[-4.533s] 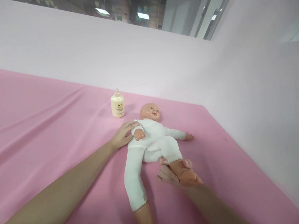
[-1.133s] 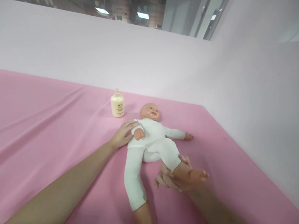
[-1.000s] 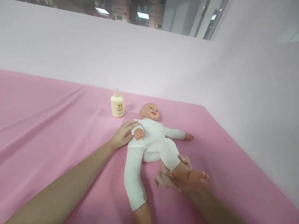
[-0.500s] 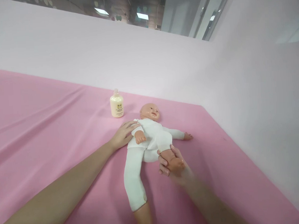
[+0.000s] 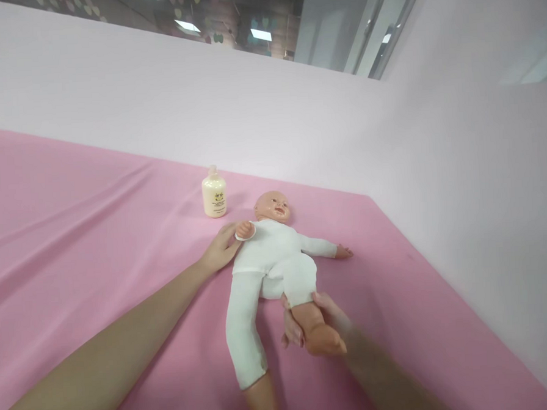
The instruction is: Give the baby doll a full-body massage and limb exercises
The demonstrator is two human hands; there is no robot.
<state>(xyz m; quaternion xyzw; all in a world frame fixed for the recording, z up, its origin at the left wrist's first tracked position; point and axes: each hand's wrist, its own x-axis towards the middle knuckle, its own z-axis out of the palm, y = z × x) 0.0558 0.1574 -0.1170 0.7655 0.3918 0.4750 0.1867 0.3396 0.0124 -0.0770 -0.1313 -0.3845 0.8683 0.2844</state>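
A baby doll (image 5: 269,245) in white clothes lies on its back with its head at the far end. My right hand (image 5: 332,315) is closed round the lower part of one bent leg (image 5: 309,319), the bare foot pointing towards me. The doll's other leg (image 5: 246,335) stretches straight towards the near edge of the view. At the doll's other side, my left hand (image 5: 221,247) grips its arm, whose small fist (image 5: 245,230) is raised; my fingertips are hidden behind it. The doll's far arm (image 5: 319,246) lies stretched out to the right.
A pale yellow bottle (image 5: 215,197) with a dark-printed label stands left of the doll's head. Pink cloth (image 5: 96,239) with creases covers the surface. White walls (image 5: 204,111) rise behind and to the right, with a window (image 5: 245,23) above.
My right hand has drawn the doll's bent leg towards me, lowering the foot in view. The doll's near arm has swung up, its fist now pointing at me beside my left hand.
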